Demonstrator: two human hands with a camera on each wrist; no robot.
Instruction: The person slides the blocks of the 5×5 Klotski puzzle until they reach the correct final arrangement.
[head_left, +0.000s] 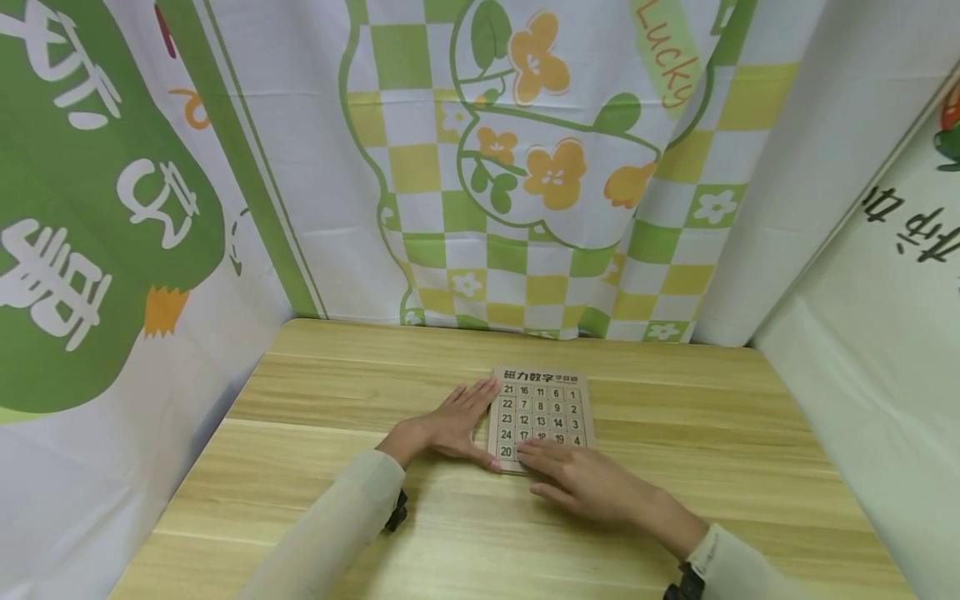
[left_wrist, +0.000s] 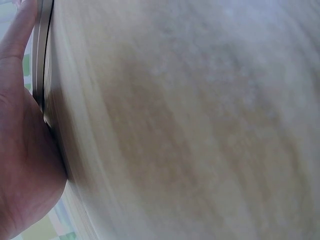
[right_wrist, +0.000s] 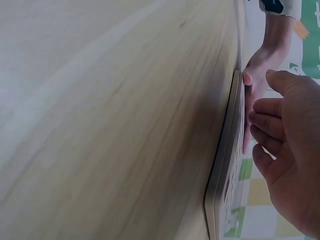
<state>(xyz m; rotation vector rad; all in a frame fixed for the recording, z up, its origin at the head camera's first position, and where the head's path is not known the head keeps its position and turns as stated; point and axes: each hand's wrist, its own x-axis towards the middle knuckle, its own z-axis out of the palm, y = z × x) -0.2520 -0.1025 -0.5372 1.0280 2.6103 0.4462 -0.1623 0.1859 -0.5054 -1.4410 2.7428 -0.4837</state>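
Note:
A flat wooden number sliding puzzle lies on the table, with rows of numbered tiles below a printed heading. My left hand rests along its left side, fingers and thumb spread. The thumb touches the lower left corner and the fingertips meet the upper left edge. Over the lower rows is my right hand, its fingers loosely bent, with the fingertips at the board's surface near tile 20. That hand hides most of the bottom row. In the right wrist view, the board's edge shows beside the right fingers.
The wooden table runs around the puzzle on all sides. Behind it hangs a checkered curtain with flower prints. More printed cloth, a green-patterned sheet at left and a white sheet at right, borders the sides.

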